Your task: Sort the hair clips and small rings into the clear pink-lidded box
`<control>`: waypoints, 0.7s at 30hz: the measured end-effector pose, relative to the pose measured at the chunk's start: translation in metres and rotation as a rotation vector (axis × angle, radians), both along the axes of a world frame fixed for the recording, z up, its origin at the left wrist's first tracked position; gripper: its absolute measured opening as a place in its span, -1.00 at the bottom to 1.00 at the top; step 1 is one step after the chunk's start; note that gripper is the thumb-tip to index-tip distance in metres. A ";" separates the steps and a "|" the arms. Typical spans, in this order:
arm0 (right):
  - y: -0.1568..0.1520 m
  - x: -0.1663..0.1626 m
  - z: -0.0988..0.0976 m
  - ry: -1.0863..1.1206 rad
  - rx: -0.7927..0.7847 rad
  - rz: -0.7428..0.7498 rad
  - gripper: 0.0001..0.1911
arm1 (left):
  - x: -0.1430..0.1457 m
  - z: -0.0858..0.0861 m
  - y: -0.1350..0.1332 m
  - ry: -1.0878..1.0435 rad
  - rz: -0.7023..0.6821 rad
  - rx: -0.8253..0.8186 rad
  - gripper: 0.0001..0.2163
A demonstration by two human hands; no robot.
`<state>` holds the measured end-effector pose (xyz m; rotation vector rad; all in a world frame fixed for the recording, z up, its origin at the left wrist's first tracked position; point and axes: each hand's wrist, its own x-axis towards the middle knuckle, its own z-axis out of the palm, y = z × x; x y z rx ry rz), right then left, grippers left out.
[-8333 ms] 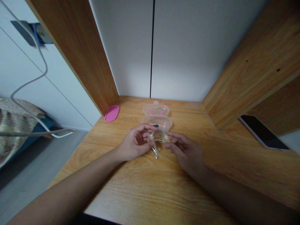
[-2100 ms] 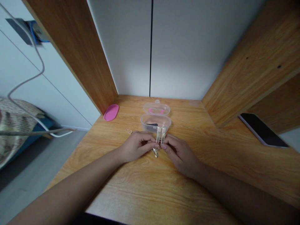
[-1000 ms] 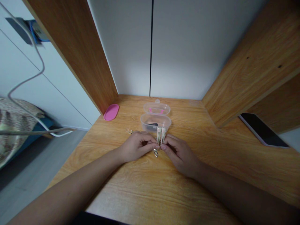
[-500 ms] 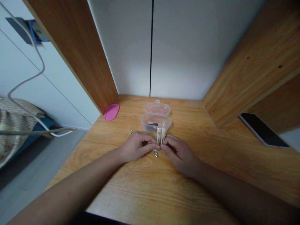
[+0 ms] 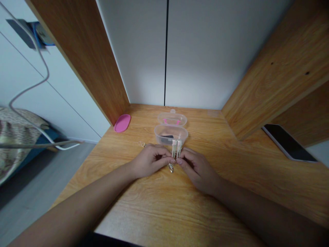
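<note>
Two slim metallic clips stood upright side by side, pinched between a person's two hands.
One pink dish (image 5: 122, 123) lay leftmost, then two small rings (image 5: 145, 145); the left hand (image 5: 151, 159), thumb and fingers nearly closed, gripped the left clip (image 5: 174, 147); one shiny metal piece (image 5: 171, 168) lay just below; one clear box (image 5: 183, 131), lid open, held a dark item (image 5: 167, 137) behind; the right hand (image 5: 197, 169) pinched the right clip (image 5: 179, 147); one phone (image 5: 289, 142) lay rightmost.
</note>
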<state>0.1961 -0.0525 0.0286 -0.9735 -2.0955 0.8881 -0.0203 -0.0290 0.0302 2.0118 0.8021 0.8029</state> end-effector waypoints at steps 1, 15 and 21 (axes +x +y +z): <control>0.000 0.000 0.000 0.004 0.001 -0.001 -0.77 | 0.000 0.000 0.000 0.001 0.002 -0.004 -0.74; -0.001 -0.001 0.002 0.015 0.004 -0.013 -0.77 | -0.002 -0.002 0.001 -0.020 0.041 -0.030 -0.71; -0.001 -0.001 0.001 0.022 0.003 -0.017 -0.77 | -0.002 -0.003 0.001 -0.023 0.042 -0.036 -0.70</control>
